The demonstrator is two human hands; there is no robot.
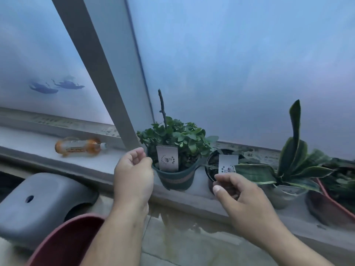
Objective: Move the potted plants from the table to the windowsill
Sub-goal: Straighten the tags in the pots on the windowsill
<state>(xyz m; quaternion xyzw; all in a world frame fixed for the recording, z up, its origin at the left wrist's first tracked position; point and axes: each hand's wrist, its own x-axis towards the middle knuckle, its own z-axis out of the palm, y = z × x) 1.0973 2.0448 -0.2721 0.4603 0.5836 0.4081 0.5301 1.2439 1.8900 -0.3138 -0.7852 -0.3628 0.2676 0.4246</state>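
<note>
**Already on the sill: two pots being set down**

Both pots sit on the sill (107, 166), side by side for window light. Left hand (134, 175) pinches the rim of the green pot (175, 178), fingers curled narrow. Right hand (238, 191) grips the black pot (212, 167) at its near rim, thumb forward. Forearms reach up from below. Tagged cards face the person.

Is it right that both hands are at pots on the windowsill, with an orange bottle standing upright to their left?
Not quite: the bottle lies on its side. The head view shows it on the windowsill, left of the left hand and right hand at the pots.
</note>
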